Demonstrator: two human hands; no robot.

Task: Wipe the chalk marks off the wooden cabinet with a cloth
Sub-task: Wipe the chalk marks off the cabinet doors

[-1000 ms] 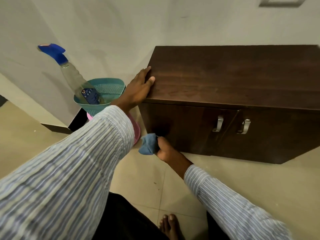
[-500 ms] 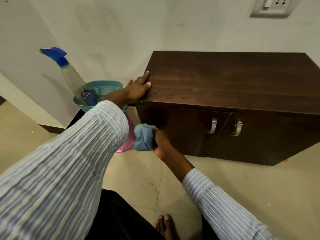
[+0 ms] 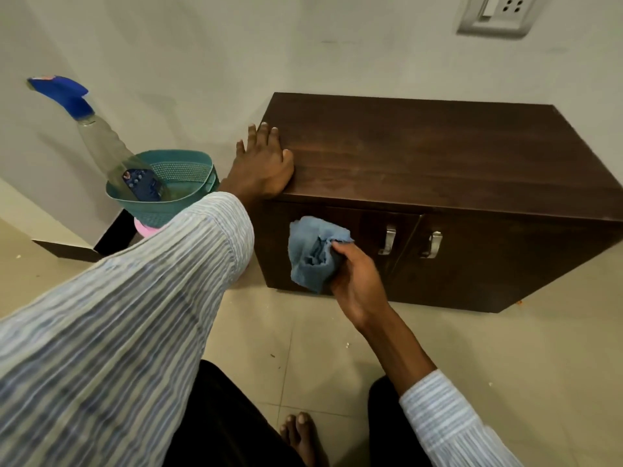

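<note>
At the front of the wooden cabinet, low against the wall, I have my right hand closed round a bunched blue cloth, fingers curled into its folds, and the cloth sits in front of the left door panel, just left of the 2 metal handles. Whether the cloth actually touches the wood I cannot tell from this angle. My left hand lies flat with fingers spread on the cabinet's top left corner, holding nothing and apparently bracing me.

I judge the step in hand to be wiping the front face. No chalk marks show plainly on the dark door; on the top there are only faint pale smears, too weak for me to call chalk or glare. So I cannot say how much is left.

The next move, as I read it, calls for pressing the cloth flat to the door and sweeping across, steering clear of the handles, with a fresh fold turned outward if this one is dusty.

Off to the left a spray bottle leans in a teal basket, well apart from the work.
</note>
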